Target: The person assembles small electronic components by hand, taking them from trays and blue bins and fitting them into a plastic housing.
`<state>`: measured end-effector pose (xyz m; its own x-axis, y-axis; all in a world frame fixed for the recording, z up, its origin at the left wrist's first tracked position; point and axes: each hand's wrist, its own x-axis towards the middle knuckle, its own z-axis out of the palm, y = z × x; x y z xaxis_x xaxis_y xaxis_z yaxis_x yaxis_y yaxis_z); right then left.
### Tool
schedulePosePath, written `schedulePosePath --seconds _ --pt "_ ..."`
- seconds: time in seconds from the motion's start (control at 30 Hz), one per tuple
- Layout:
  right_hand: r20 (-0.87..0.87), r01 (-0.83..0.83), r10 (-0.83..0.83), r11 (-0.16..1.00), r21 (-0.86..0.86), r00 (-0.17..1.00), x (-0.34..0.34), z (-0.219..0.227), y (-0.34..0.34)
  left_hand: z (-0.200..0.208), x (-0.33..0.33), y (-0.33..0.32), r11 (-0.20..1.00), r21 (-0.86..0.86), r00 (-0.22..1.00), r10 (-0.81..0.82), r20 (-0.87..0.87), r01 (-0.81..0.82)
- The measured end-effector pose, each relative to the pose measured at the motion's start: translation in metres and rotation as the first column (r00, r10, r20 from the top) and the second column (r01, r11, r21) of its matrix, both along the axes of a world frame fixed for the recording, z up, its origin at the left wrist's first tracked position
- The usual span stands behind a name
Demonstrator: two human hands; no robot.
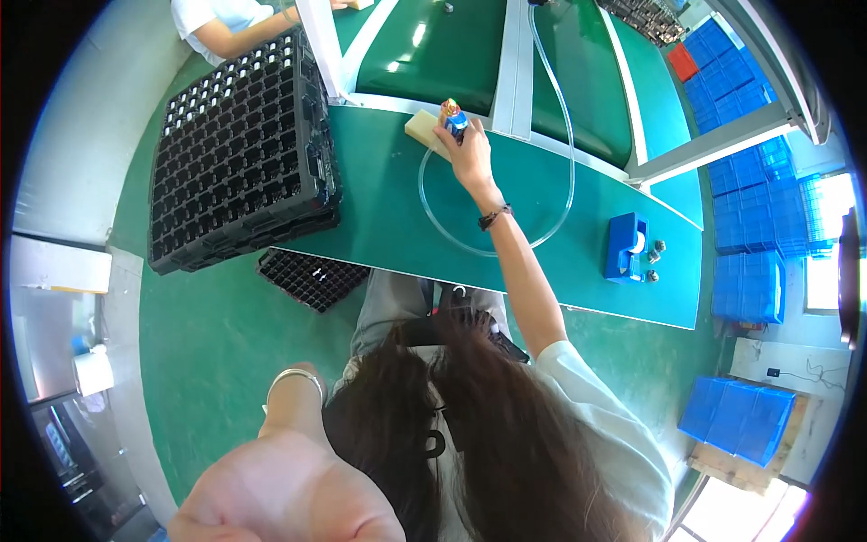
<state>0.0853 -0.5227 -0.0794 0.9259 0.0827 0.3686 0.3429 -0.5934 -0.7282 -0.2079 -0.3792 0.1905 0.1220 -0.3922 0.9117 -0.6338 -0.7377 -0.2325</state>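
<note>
My right hand [469,155] reaches out over the green table, fingers wrapped round a small blue bottle-like tool [456,124] with a brass-coloured tip pointing up and away. Beside the hand, a pale yellow foam-like block [423,127] lies at the table's far edge. A clear tube [437,217] loops over the tabletop near the hand; whether it joins the tool is hidden. My left hand [287,492] is raised very close to the camera at the lower left, palm showing below a bracelet. Its fingers run out of the picture.
Stacked black compartment trays [237,154] stand at the left, white-topped parts in their far rows. Another black tray [312,278] sits lower down. A blue holder [626,248] and several small metal parts [656,256] are at the table's right. A person's arm [242,38] shows beyond the trays.
</note>
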Motion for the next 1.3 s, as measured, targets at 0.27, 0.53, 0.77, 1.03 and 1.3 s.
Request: schedulePosePath --seconds 0.27,0.53,0.77,1.03,1.3 --pt "0.015 -0.013 0.013 1.000 0.015 1.000 0.011 -0.003 0.002 -0.002 0.045 -0.006 0.897 0.004 0.858 -0.423 0.290 0.441" --pt "0.021 -0.027 0.027 1.000 0.014 0.999 0.010 0.003 0.005 -0.026 0.034 0.027 0.891 -0.224 0.794 0.453 0.406 -0.394" --pt "-0.017 -0.020 0.019 0.999 -0.030 1.000 0.011 0.001 -0.005 -0.035 0.057 0.034 0.898 -0.287 0.843 0.420 0.335 -0.334" --pt "-0.210 -0.061 0.080 0.994 0.094 0.974 0.011 0.008 -0.006 -0.024 0.079 0.049 0.930 -0.336 0.892 0.273 0.360 -0.149" --pt "-0.054 -0.060 0.065 0.994 0.089 0.996 0.001 0.003 -0.019 -0.006 0.118 0.070 0.931 -0.365 0.833 0.214 0.510 -0.016"
